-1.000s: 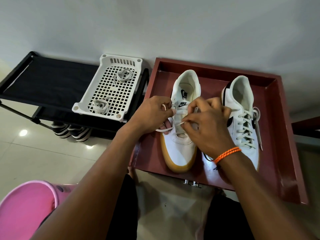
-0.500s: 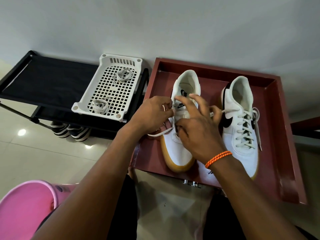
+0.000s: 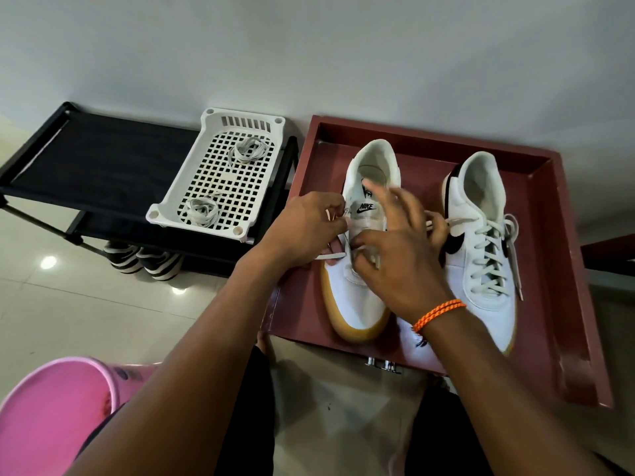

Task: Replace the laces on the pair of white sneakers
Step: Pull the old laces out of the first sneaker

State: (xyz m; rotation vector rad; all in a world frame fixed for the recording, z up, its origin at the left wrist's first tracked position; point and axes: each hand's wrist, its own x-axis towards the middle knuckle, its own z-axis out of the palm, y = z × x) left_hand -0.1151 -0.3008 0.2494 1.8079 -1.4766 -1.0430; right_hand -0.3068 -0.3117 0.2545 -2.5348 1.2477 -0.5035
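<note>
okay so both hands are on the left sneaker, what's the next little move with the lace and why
Probably draw the lace through the next eyelet on the left sneaker. The left hand pinches the lace by the tongue, a loose end trails out below it, and the right hand hovers blurred over the eyelets. The right sneaker already looks laced.

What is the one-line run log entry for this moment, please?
step: lacing left sneaker | left hand: pinches lace | right hand: fingers spread, blurred | right sneaker: laced | tray: holds both

Right-hand fingers [image 3: 385, 197] now spread, lace [image 3: 434, 223] free.
</note>
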